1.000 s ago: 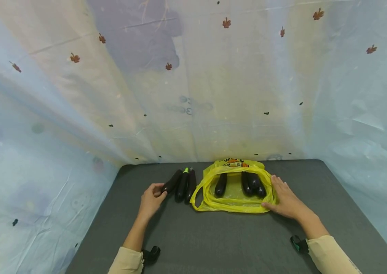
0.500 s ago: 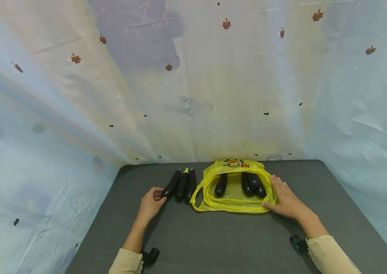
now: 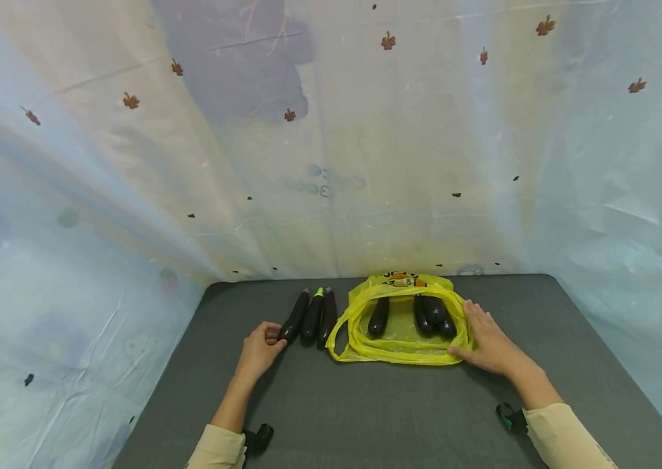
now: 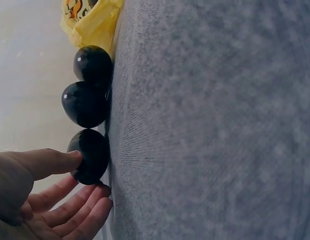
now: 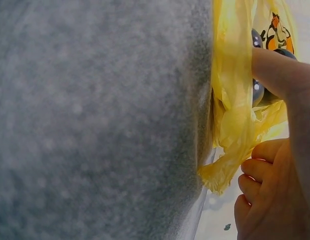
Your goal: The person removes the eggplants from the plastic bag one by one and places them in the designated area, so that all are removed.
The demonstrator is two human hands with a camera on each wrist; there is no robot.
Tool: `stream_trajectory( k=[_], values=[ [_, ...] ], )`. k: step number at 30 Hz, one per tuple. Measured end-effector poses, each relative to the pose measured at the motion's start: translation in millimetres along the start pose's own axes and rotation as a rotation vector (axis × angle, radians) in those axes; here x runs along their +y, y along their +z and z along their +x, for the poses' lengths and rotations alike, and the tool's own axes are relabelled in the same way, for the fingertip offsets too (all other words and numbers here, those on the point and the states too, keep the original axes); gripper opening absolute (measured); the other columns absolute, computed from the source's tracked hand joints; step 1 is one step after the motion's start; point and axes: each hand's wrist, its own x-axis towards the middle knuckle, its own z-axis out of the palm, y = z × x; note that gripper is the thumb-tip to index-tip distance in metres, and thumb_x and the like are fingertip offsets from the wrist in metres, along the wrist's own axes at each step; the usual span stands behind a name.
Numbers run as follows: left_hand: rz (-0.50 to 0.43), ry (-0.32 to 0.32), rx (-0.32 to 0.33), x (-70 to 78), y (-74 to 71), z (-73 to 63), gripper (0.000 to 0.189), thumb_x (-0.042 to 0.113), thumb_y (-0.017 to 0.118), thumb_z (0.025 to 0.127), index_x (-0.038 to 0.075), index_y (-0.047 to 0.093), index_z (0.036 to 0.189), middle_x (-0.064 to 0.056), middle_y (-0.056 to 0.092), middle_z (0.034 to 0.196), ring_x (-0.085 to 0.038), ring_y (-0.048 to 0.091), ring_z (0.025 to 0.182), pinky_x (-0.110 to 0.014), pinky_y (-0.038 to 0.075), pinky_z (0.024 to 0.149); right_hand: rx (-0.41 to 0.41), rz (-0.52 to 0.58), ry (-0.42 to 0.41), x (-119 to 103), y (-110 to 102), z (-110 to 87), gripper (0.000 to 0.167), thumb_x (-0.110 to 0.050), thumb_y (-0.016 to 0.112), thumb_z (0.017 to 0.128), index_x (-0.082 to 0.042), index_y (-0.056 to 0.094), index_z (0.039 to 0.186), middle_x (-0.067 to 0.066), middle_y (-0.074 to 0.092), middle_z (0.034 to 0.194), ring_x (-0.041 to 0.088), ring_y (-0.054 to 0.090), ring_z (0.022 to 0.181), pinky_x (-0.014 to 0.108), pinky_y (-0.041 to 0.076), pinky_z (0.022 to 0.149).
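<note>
Three dark eggplants lie side by side on the table, left of a yellow plastic bag [image 3: 407, 357]. My left hand [image 3: 259, 350] pinches the near end of the leftmost eggplant [image 3: 294, 317], thumb on one side and fingers on the other, as the left wrist view shows. The middle eggplant [image 3: 312, 319] has a bright green stem; the third eggplant [image 3: 328, 319] lies by the bag's handle. Through the bag's mouth show an eggplant [image 3: 378, 317] at left and a cluster of eggplants [image 3: 433, 312] at right. My right hand [image 3: 492, 345] rests along the bag's right side, fingers extended, thumb at the front rim.
The grey table [image 3: 378, 417] stands against a patterned plastic sheet [image 3: 366, 163] hung behind and at the sides. Black wrist mounts [image 3: 257, 438] are strapped at both sleeves.
The leftmost eggplant's near end has swung slightly toward me and its tilt is a little steeper. My left hand has shifted slightly nearer with it. The right hand and bag stay put.
</note>
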Motion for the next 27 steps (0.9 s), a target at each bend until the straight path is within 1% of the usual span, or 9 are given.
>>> stream_trajectory(
  k=[9,16,21,27],
  values=[
    [0.013,0.001,0.005,1.8,-1.0,0.1,0.034,0.007,0.079,0.098,-0.002,0.068,0.129,-0.021,0.075,0.119,-0.038,0.074,0.11,-0.052,0.062,0.089,-0.005,0.017,0.004,0,-1,-1.5,0.121,-0.052,0.081,0.094,0.012,0.008,0.167,0.038,0.009,0.172,0.057,0.01,0.159,0.071,0.009,0.128],
    [0.048,0.01,0.013,3.7,-2.3,1.2,0.038,0.01,0.079,0.099,-0.002,0.067,0.133,-0.022,0.075,0.121,-0.038,0.072,0.111,-0.055,0.059,0.093,-0.006,0.014,0.008,3,0,-0.4,0.123,-0.054,0.081,0.093,0.012,0.008,0.167,0.037,0.009,0.173,0.057,0.01,0.159,0.07,0.008,0.128],
    [0.075,0.02,0.02,11.9,-4.0,1.4,0.044,0.014,0.078,0.1,-0.003,0.064,0.139,-0.025,0.069,0.13,-0.042,0.066,0.12,-0.06,0.055,0.099,-0.007,0.018,0.011,4,0,-0.5,0.123,-0.054,0.081,0.093,0.011,0.007,0.168,0.037,0.009,0.173,0.057,0.01,0.159,0.071,0.009,0.128],
    [0.084,0.052,0.033,26.8,-2.4,1.3,0.047,0.016,0.077,0.102,-0.002,0.063,0.143,-0.026,0.064,0.138,-0.044,0.062,0.127,-0.06,0.054,0.101,-0.007,0.025,0.012,3,0,-1.3,0.122,-0.052,0.081,0.094,0.01,0.007,0.168,0.037,0.008,0.173,0.057,0.009,0.159,0.07,0.008,0.128]
  ],
)
